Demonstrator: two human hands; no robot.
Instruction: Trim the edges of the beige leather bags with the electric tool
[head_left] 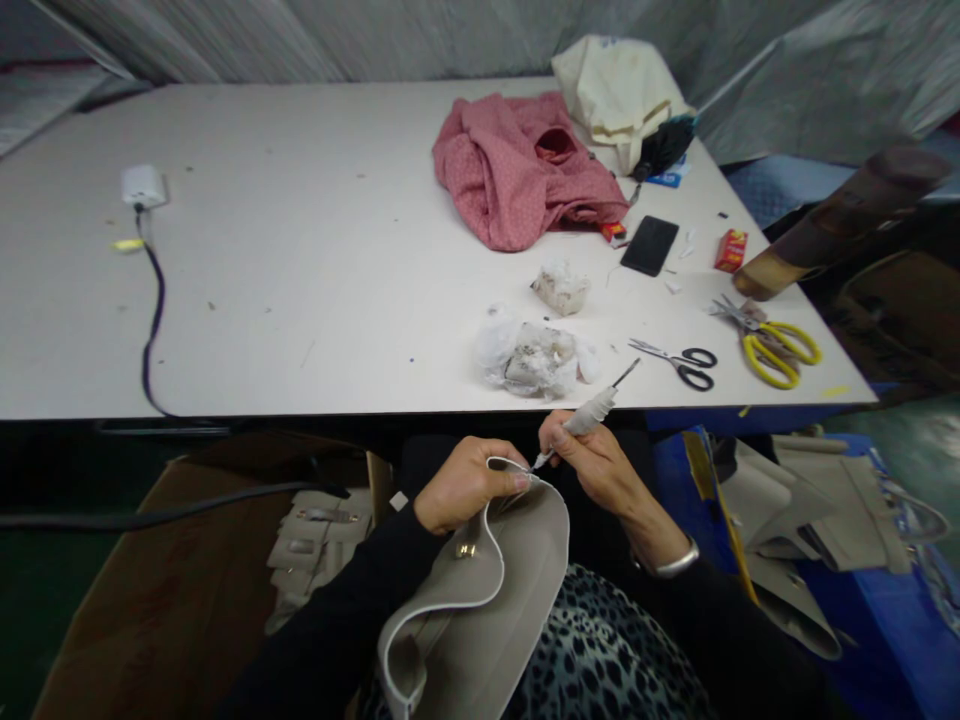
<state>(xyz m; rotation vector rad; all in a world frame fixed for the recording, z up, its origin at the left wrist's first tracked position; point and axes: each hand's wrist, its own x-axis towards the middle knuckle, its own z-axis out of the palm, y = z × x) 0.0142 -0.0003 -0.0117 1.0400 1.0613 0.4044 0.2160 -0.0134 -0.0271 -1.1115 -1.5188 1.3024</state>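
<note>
Across my lap lies a beige bag body (517, 590) with pale edges and a small gold-coloured clasp (466, 550). My left hand (476, 480) pinches its upper rim, thumb on the near side. In my right hand (592, 460) is a slim hand tool (590, 413) with a white-wrapped handle. One thin metal end of the tool sticks out up and to the right; the other end points down at the bag's rim, close to my left thumb. Whether that tip touches the rim is too small to tell.
On the white table (300, 250) are plastic-wrapped lumps (544, 358), black-handled scissors (679, 362), yellow-handled scissors (776, 345), a phone (649, 246), a bottle (840, 225) and pink cloth (517, 170). More beige pieces (817, 500) lie at right; others (319, 530) fill a carton at left.
</note>
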